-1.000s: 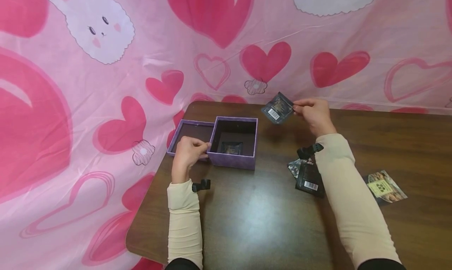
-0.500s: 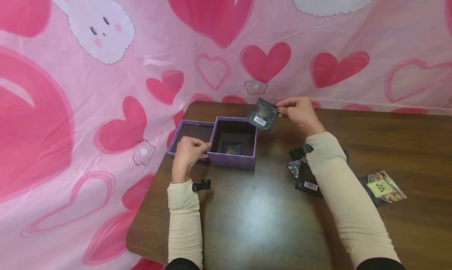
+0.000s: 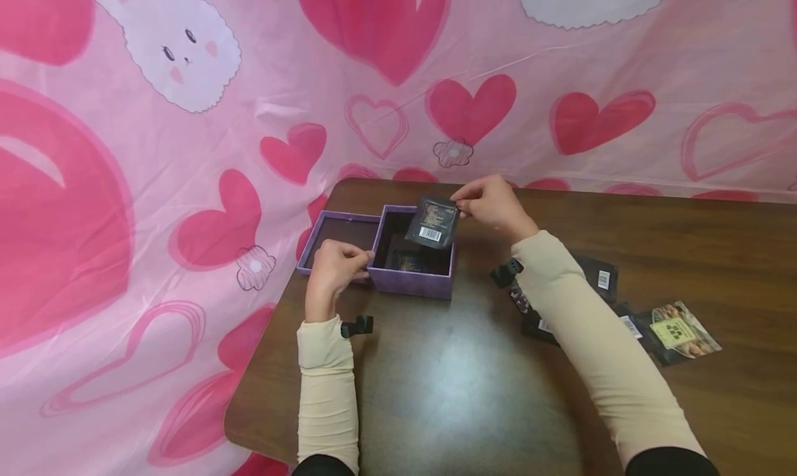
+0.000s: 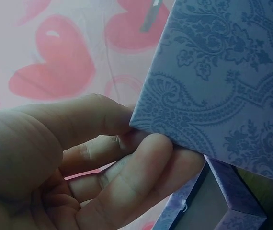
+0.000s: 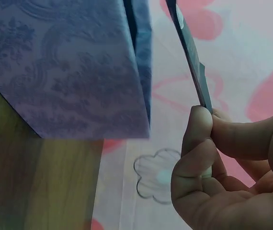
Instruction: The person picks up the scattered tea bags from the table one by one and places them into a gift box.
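A purple patterned box [image 3: 411, 283] stands uncovered on the table, its dark inside facing up. My left hand [image 3: 333, 272] grips the box near its front left corner; the left wrist view shows thumb and fingers at that corner. Between the thumb and fingers of my right hand [image 3: 496, 207], a flat black sachet [image 3: 432, 221] with gold print and a white barcode is pinched by its edge. It hangs tilted over the right part of the box opening. Edge-on, the sachet [image 5: 194, 72] appears thin in the right wrist view. Another dark sachet [image 3: 407, 261] lies inside the box.
The purple box lid [image 3: 342, 230] lies inside-up left of the box. Right of it, partly under my right arm, several black sachets [image 3: 598, 277] and a packet with a yellow label [image 3: 675, 332] lie on the wooden table [image 3: 448, 386]. A pink heart-print cloth [image 3: 373, 61] hangs behind.
My right hand has moved left with the black sachet, from beside the box to over its opening. My left hand has stayed at the box corner.
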The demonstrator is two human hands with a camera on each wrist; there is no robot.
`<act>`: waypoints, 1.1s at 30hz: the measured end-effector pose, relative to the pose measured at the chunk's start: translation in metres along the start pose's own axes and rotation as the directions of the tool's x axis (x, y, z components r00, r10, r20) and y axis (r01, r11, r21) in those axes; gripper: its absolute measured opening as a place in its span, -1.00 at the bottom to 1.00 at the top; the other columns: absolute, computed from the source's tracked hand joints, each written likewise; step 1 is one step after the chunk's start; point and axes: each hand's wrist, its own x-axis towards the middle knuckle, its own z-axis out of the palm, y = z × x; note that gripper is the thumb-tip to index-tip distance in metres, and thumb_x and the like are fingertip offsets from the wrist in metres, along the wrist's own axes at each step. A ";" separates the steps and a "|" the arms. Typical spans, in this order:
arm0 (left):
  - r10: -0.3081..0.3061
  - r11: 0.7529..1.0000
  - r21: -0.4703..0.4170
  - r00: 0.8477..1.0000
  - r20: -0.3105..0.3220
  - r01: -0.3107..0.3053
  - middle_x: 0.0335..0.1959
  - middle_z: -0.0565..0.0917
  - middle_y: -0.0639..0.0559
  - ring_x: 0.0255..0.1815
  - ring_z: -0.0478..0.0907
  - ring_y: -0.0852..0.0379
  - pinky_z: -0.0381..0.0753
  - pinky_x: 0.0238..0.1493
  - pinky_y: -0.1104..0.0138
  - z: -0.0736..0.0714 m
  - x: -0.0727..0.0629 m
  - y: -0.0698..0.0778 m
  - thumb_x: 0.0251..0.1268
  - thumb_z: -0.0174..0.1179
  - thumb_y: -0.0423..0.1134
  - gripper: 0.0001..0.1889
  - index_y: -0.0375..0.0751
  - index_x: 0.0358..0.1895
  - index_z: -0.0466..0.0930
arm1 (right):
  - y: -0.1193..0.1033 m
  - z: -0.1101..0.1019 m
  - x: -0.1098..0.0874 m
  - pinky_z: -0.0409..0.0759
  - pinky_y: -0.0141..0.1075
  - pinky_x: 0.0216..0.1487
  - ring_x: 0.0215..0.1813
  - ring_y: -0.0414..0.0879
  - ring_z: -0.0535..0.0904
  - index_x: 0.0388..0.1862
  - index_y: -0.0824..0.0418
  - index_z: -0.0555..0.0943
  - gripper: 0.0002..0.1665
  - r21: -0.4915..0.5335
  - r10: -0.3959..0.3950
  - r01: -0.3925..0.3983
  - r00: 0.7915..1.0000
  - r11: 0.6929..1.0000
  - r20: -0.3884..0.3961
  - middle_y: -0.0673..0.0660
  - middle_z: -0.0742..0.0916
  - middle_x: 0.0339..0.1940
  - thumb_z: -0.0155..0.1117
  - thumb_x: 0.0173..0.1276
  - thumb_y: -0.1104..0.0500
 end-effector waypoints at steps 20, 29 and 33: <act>0.006 1.000 0.030 1.000 -0.007 -0.006 -0.40 0.76 -0.18 -0.50 0.76 -0.04 0.73 -0.38 0.27 0.001 0.002 0.001 0.21 0.44 -0.29 -0.84 -0.38 -0.37 0.81 | -0.017 0.023 -0.002 0.68 -0.21 -0.24 -0.28 0.07 0.71 0.00 0.35 0.74 -0.76 -0.054 -0.030 0.037 0.992 0.998 0.123 0.24 0.77 -0.20 0.28 0.41 0.32; 0.010 1.000 0.027 1.000 -0.004 -0.010 -0.36 0.76 -0.19 -0.50 0.76 0.02 0.73 -0.37 0.27 0.001 0.002 0.000 0.20 0.44 -0.31 -0.85 -0.38 -0.36 0.81 | -0.008 0.001 -0.004 0.70 -0.08 -0.06 -0.15 0.13 0.73 0.09 0.33 0.71 -0.71 0.014 0.012 -0.014 0.990 1.000 0.142 0.34 0.74 -0.04 0.27 0.44 0.30; 0.015 1.000 0.022 1.000 -0.002 -0.015 -0.35 0.76 -0.20 -0.50 0.76 0.01 0.73 -0.35 0.23 0.001 0.002 -0.001 0.21 0.43 -0.31 -0.85 -0.39 -0.36 0.81 | -0.004 -0.009 -0.006 0.68 -0.05 0.01 -0.19 0.05 0.74 0.09 0.30 0.72 -0.71 -0.005 0.008 -0.008 0.992 1.000 0.122 0.30 0.76 -0.06 0.30 0.44 0.26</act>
